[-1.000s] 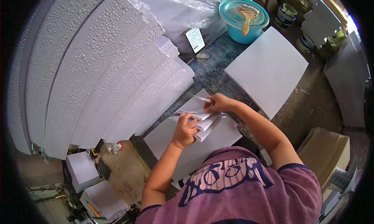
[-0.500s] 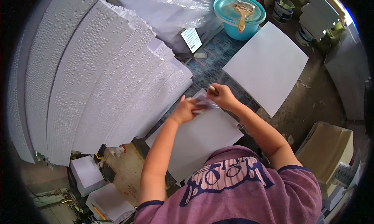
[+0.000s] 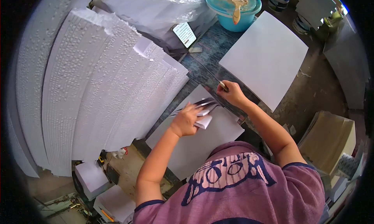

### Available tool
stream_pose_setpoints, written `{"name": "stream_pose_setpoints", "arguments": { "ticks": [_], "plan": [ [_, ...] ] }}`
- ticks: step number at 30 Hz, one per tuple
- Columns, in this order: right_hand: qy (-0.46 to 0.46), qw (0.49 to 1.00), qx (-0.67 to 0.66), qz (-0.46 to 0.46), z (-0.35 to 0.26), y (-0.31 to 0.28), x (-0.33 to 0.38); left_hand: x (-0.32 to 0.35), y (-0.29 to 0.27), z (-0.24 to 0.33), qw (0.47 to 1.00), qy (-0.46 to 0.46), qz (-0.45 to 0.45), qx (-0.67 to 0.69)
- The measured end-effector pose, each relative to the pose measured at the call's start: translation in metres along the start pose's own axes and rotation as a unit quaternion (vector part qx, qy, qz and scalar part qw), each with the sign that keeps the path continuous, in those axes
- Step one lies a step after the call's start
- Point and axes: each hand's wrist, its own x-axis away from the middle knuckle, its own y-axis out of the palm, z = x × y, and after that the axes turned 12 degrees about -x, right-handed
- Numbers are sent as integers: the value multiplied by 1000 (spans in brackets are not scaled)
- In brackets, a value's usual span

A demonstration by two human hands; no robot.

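My left hand [image 3: 186,121] is at a small bundle of folded white paper [image 3: 203,122] with dark patches, its fingers curled on it and slightly blurred. The bundle lies on a stack of large white sheets [image 3: 183,150] in front of me. Just right of it, my right hand [image 3: 232,93] is closed round the pale handle of a slim tool [image 3: 223,86]. From that handle a thin dark line runs up and left, like a long narrow blade. Farther right lies another stack of large white sheets [image 3: 267,60].
A tall pile of rough-edged white paper [image 3: 97,84] fills the left. At the back stand a lidded turquoise bucket [image 3: 235,21] with a brush [image 3: 237,14] on it, a phone [image 3: 184,34] and clear plastic wrap [image 3: 156,6]. A brown-topped stack [image 3: 329,140] stands at right.
My right hand has moved right and slightly nearer, away from the bundle, with the slim tool. My left hand has shifted a little nearer, and the folded paper shows more clearly. The whole view has shifted slightly.
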Motion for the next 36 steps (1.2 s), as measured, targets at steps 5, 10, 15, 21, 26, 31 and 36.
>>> {"name": "stream_pose_setpoints", "arguments": {
  "ticks": [5,10,15,21,26,31,36],
  "plan": [
    [-67,991,100,-65,1,18,-19,20,11,23,999,-28,28,-30],
    [-83,931,298,-194,2,42,-35,35,7,49,998,-49,34,-29],
    [-93,922,322,-194,21,58,-42,39,7,50,997,-37,42,-43],
    [-45,957,120,-259,-2,43,-27,45,13,51,996,-42,68,-45],
    [144,930,-121,-317,-9,30,-22,48,13,53,995,-26,82,-41],
    [62,939,5,-338,0,44,-16,52,11,56,997,-14,65,-43],
    [23,947,-7,-320,-22,50,-14,55,7,56,998,-16,37,-57]
  ]
}}
